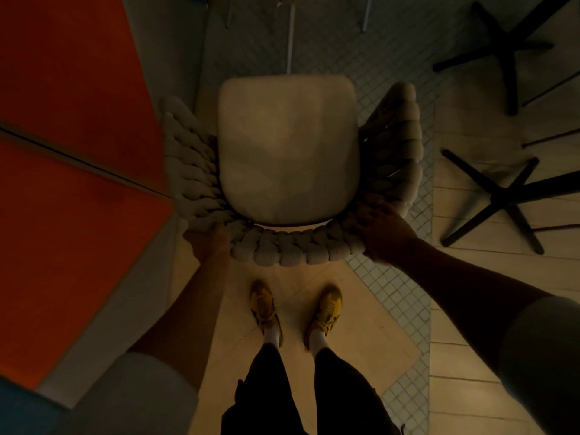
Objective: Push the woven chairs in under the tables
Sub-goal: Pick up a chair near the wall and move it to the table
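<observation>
Dim tiled floor [392, 293], orange table [78, 136] along its left edge. Fingers curled over the back rim of the woven chair [288, 149], left hand [208, 243] and right hand [383, 233] at its rear corners. Stands on open floor beside the table, not yet under. Seemingly mid-push; next likely calls for turning and sliding it in.

The floor [292, 277] is laid in large tan tiles in the middle, with a band of small pale mosaic tiles [395, 296] running diagonally across it and long plank-like tiles [470, 324] on the right. The chair [288, 146] stands on it, partly on the mosaic. Just behind the chair, two yellow shoes [263, 304] stand side by side on the tan tiles. Two black cross-shaped bases [502, 196] rest on the planks at right, one beyond the other. Thin pale legs [291, 36] stand on the mosaic beyond the chair.
</observation>
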### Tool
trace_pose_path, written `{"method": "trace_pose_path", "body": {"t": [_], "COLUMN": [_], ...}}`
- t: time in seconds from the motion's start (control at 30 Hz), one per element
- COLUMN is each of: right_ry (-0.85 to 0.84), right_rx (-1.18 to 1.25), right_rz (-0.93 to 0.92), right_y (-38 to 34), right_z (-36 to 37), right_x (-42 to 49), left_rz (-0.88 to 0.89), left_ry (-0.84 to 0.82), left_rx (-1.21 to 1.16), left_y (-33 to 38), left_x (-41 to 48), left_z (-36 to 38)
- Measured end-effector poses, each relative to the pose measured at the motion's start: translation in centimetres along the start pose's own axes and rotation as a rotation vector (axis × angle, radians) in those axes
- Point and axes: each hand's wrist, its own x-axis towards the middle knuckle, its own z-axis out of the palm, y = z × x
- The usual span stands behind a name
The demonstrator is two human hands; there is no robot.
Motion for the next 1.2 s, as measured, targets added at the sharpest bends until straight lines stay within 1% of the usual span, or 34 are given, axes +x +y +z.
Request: {"method": "trace_pose_path", "body": {"t": [0.03, 0.17, 0.3, 0.4, 0.47, 0.7, 0.77, 0.87, 1.03, 1.2], "right_ry": [0.008, -0.003, -0.063, -0.024, 0.054, 0.116, 0.076, -0.033, -0.027, -0.083], "right_rx": [0.01, 0.058, 0.125, 0.184, 0.225, 0.299, 0.3, 0.314, 0.337, 0.389], "right_rz": [0.002, 0.043, 0.114, 0.2, 0.231, 0.342, 0.374, 0.405, 0.406, 0.411], "right_y": [0.0, -0.4, -2.7, -5.0, -6.3, -7.9, -8.1, -8.3, -8.4, -8.4], "right_z": [0.0, -0.5, -0.6, -0.6, -0.3, -1.5, -1.9, -2.9, -5.1, -7.1], "right_x": [-0.1, -0.6, -1.5, -2.1, -2.1, -1.0, -0.2, 1.1, 3.5, 5.8], "left_rz": [-0.005, 0.02, 0.064, 0.109, 0.149, 0.253, 0.291, 0.333, 0.339, 0.366], "left_ry": [0.039, 0.08, 0.091, 0.069, 0.032, -0.082, -0.104, -0.111, -0.172, -0.178], "left_rx": [0.014, 0.072, 0.134, 0.145, 0.16, 0.269, 0.276, 0.31, 0.354, 0.41], "left_y": [0.2, 0.7, 1.9, 3.4, 4.4, 8.7, 9.8, 11.7, 15.1, 17.4], "left_x": [0.0, 0.1, 0.2, 1.3, 2.1, 3.6, 4.5, 5.8, 8.5, 10.8], "left_z": [0.4, 0.7, 0.3, 0.0, 0.1, 1.6, 2.0, 2.6, 3.3, 3.8]}}
